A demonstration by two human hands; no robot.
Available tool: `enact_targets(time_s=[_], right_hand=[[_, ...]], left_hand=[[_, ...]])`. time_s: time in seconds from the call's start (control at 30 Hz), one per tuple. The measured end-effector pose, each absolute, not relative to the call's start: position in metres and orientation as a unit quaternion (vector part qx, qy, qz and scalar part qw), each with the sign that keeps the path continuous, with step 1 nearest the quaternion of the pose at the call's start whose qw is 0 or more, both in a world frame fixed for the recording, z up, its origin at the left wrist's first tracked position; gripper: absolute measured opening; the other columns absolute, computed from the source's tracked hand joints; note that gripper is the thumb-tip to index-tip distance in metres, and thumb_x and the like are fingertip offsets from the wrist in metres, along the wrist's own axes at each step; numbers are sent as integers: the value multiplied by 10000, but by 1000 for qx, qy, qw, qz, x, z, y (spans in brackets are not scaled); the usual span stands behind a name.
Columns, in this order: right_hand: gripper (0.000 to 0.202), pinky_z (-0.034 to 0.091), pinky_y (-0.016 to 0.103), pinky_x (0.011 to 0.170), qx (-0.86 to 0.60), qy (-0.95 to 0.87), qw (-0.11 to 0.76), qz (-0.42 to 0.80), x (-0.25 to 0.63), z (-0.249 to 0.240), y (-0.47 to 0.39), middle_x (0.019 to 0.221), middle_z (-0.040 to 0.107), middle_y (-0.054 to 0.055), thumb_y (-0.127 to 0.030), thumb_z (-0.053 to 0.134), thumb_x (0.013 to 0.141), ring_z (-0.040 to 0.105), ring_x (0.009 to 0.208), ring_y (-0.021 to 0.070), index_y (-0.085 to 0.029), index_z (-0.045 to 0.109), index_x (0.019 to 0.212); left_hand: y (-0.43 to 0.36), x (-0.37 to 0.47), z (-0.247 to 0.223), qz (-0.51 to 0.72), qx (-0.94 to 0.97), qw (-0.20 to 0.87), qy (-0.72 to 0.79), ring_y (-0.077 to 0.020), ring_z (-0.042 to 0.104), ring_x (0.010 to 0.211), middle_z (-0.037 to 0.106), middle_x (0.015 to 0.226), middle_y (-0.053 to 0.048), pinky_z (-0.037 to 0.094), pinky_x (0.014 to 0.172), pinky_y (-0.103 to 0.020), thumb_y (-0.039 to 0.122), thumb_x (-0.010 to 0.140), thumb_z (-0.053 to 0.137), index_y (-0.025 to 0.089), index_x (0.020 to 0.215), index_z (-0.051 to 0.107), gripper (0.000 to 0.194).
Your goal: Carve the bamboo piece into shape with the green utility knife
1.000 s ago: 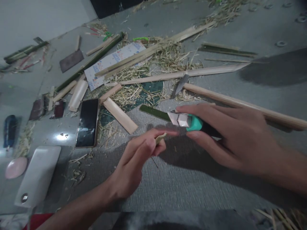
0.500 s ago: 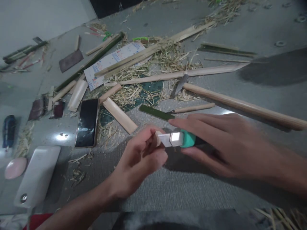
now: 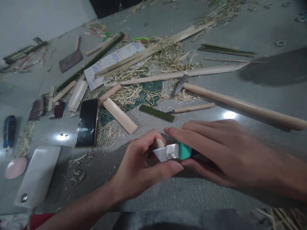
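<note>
My right hand (image 3: 216,153) is closed around a utility knife (image 3: 184,150) with a green collar. The knife's bare blade points left, over my left palm. My left hand (image 3: 144,159) curls round a small pale piece of bamboo (image 3: 159,143); most of it is hidden by the fingers and the blade. The left thumb stretches below the knife's metal tip, close to the right fingers. Just beyond both hands lie a flat green bamboo strip (image 3: 157,113) and a slim wooden-handled tool (image 3: 194,108).
A long-handled hammer-like tool (image 3: 240,102) lies at the right. A black phone (image 3: 87,123), a pale bamboo slat (image 3: 120,115) and a white power bank (image 3: 38,175) are to the left. Shavings (image 3: 129,92) and long bamboo strips (image 3: 187,74) cover the far side.
The knife has shifted slightly left and down, its blade now below the bamboo piece's end. My left thumb has stretched out to the right, and my right hand has moved down a little.
</note>
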State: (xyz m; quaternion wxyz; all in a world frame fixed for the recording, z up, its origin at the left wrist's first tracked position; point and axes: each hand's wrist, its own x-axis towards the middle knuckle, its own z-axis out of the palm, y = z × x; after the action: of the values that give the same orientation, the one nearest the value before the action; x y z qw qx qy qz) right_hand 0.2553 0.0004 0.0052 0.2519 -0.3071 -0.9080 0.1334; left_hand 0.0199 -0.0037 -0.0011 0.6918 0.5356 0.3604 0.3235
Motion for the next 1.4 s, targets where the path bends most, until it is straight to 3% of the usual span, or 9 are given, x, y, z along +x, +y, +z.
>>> enact_targets(time_s=[0.3, 0.47, 0.77, 0.9, 1.03, 1.2, 1.4], right_hand=[[250, 463, 351, 618, -307, -905, 256, 145, 252, 4, 0, 1045, 730, 59, -364, 502, 1110, 670, 823, 190, -157, 595, 1213], [236, 424, 342, 573, -312, -906, 260, 115, 252, 5, -2, 919, 664, 21, -337, 531, 1094, 590, 737, 169, -135, 614, 1184], [306, 424, 343, 579, -316, -907, 263, 87, 251, 7, -5, 931, 695, 44, -314, 535, 1093, 588, 716, 169, -75, 621, 1263], [334, 427, 339, 568, -333, -904, 261, 62, 250, 6, -6, 908, 718, 63, -327, 520, 1100, 638, 722, 189, -69, 619, 1289], [424, 480, 351, 610, -373, -894, 246, 38, 253, 5, -8, 1052, 775, 124, -377, 482, 1111, 725, 845, 238, -81, 576, 1399], [408, 504, 357, 616, -371, -888, 261, 77, 255, 4, -6, 1064, 777, 142, -384, 481, 1108, 732, 838, 249, -90, 594, 1366], [354, 484, 320, 625, -318, -899, 265, 146, 253, 2, -3, 1015, 753, 113, -349, 532, 1087, 683, 785, 202, -94, 612, 1318]], left_hand=[[-4, 21, 3, 321, 573, 643, 392, -77, 402, 616, 506, 673, 62, 325, 535, -187, 311, 826, 906, 193, 726, 495, 439], [-5, 23, 3, 316, 585, 617, 421, -68, 333, 562, 446, 614, 72, 256, 488, -199, 355, 822, 906, 187, 676, 464, 495], [-8, 24, 1, 318, 591, 596, 441, -76, 302, 549, 421, 594, 74, 238, 472, -219, 395, 843, 878, 195, 673, 489, 469], [-11, 26, 1, 331, 601, 571, 450, -84, 295, 533, 396, 572, 69, 224, 466, -239, 318, 893, 807, 200, 641, 440, 459], [-11, 26, 2, 368, 611, 529, 459, -90, 312, 535, 375, 572, 56, 258, 492, -251, 226, 940, 713, 194, 606, 430, 439], [-8, 23, 2, 369, 564, 595, 438, -81, 313, 544, 408, 615, 63, 246, 478, -240, 331, 818, 886, 200, 665, 489, 445], [-7, 21, 0, 383, 561, 613, 404, -85, 360, 564, 489, 659, 52, 289, 492, -238, 512, 784, 913, 205, 805, 629, 419]])
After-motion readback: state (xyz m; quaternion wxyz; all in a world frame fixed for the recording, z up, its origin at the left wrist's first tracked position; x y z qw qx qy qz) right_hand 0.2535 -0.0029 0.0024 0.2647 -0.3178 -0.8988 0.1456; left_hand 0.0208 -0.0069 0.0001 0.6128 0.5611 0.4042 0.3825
